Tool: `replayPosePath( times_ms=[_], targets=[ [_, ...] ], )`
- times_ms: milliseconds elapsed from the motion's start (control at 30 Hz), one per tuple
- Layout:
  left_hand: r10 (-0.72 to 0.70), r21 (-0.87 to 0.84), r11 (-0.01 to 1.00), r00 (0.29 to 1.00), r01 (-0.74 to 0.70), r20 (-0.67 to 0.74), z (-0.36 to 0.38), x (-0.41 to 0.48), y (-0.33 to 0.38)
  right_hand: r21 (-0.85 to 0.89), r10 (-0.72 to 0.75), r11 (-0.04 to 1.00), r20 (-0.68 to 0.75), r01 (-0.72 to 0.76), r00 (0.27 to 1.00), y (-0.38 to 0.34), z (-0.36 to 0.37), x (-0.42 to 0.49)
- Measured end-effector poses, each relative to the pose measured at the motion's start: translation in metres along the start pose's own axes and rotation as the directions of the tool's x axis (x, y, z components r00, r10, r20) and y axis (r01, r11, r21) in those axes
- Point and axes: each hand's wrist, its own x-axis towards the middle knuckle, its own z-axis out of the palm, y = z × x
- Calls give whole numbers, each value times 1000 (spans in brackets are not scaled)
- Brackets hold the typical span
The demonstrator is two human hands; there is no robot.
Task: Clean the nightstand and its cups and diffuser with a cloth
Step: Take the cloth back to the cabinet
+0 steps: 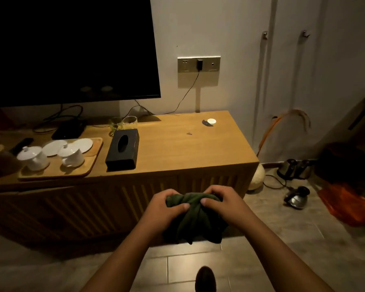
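Hands are meeting in front of the cabinet: the left hand (pixel 163 205) and the right hand (pixel 221 200) are both gripping one dark green soft cloth (pixel 195 218), fingers curled tight over its bunched top while the rest is hanging down in loose folds. The cloth is in the air, before the slatted front of the long wooden nightstand (pixel 177 148) and not touching it.

On the smooth, warm-coloured top, at about ten o'clock from the hands, a rounded wooden tray (pixel 57 171) is carrying two white glazed lidded cups (pixel 33 158) and two flat white saucers (pixel 53 147). Just beside the tray, at eleven o'clock, a black rectangular tissue box (pixel 122 149) with an oval opening is lying. Behind the box a clear glass tumbler (pixel 130 122) is standing, with some green stems just beside it. At twelve o'clock, near the back edge, a small white round disc (pixel 211 121) is resting on the wood. A large black flat screen (pixel 72 49) is standing over the left part.

At three o'clock, on the tiled floor, shiny metal kettles (pixel 296 198) are sitting.
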Motion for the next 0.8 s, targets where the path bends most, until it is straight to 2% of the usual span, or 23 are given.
replayPosePath(
  times_ms=[167,267,400,567,667,800],
  targets=[
    [-137,-80,988,989,132,-48,-5,131,8,24,86,996,62,-88,994,26,-38,141],
    [-223,-176,958,974,225,28,-12,200,4,44,139,989,85,-143,987,39,-49,220],
    [-337,-166,923,937,348,92,-16,268,-14,9,243,969,141,-246,960,54,-54,289],
    [-374,-113,916,921,385,106,-24,372,-62,-85,375,925,49,-370,926,96,-43,383],
    [-387,-94,913,915,398,113,-23,421,-85,-160,397,904,-27,-396,917,111,-32,426],
    [-310,111,948,943,298,118,-33,471,-104,-250,390,885,-61,-393,919,120,-21,471]
  ],
)
